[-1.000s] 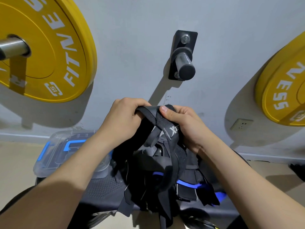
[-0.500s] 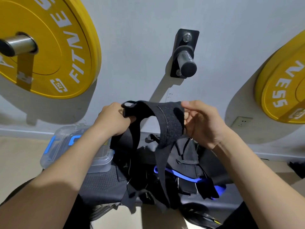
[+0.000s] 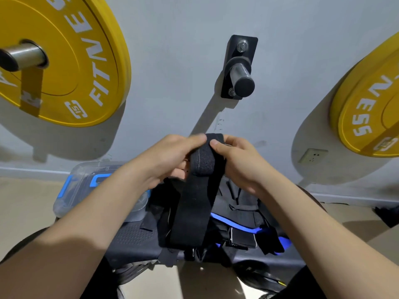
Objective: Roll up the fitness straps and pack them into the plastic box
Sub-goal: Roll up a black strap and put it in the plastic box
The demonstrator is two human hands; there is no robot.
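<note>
Both hands are raised in front of the wall (image 3: 172, 50) and hold one black strap (image 3: 194, 201) by its rolled top end. The left hand (image 3: 168, 156) pinches it from the left and the right hand (image 3: 241, 165) from the right, so each grip is clamped on the strap. The thumb tips nearly meet over the roll. The rest of the strap hangs straight down, and its tail lies over the near edge of the dark padded surface (image 3: 133, 240).

Under the hands, a heap of more black and grey straps (image 3: 241, 210) with blue trim covers the middle and right of the surface. I cannot tell how many there are. Some ends spill over the front edge.

One clear plastic box (image 3: 75, 180) with blue fittings sits at the left end of the surface, with its lid on. The left forearm hides its right side. Bare floor (image 3: 21, 201) lies to the left of it.

On the wall are two yellow weight plates: one (image 3: 64, 61) at upper left and one (image 3: 371, 108) cut off by the right edge of the view. One steel peg (image 3: 241, 76) sits between them, well above the hands. A single wall socket (image 3: 313, 156) sits low on the right.
</note>
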